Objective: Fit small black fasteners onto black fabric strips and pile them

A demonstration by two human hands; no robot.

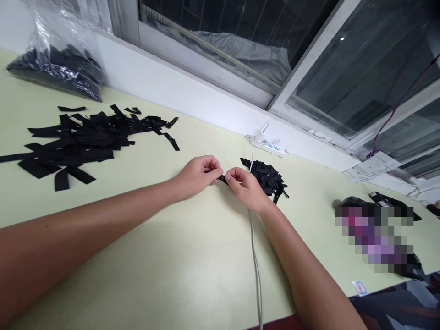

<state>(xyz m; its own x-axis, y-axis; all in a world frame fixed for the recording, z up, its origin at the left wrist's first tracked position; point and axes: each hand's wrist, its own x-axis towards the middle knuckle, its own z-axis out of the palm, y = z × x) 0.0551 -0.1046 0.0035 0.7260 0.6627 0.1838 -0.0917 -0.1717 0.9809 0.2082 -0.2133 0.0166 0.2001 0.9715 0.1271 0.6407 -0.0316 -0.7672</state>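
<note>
Between my two hands runs a short black fabric strip point(223, 179) with a small shiny spot on it. My left hand point(199, 176) pinches one end between thumb and fingers. Close beside it, my right hand point(244, 184) pinches the other end. Just beyond my right hand lies a compact pile of black strips point(270, 176), partly hidden by that hand. A larger, looser heap of black strips point(89, 137) spreads over the table to the left of my left hand, several with small shiny spots.
A clear plastic bag point(58, 68) of black pieces stands at the back left of the pale table point(165, 270). A white cable point(255, 256) passes under my right wrist, near a power strip point(270, 146) by the wall. Dark items, partly pixelated, lie at right, near a small card point(359, 288).
</note>
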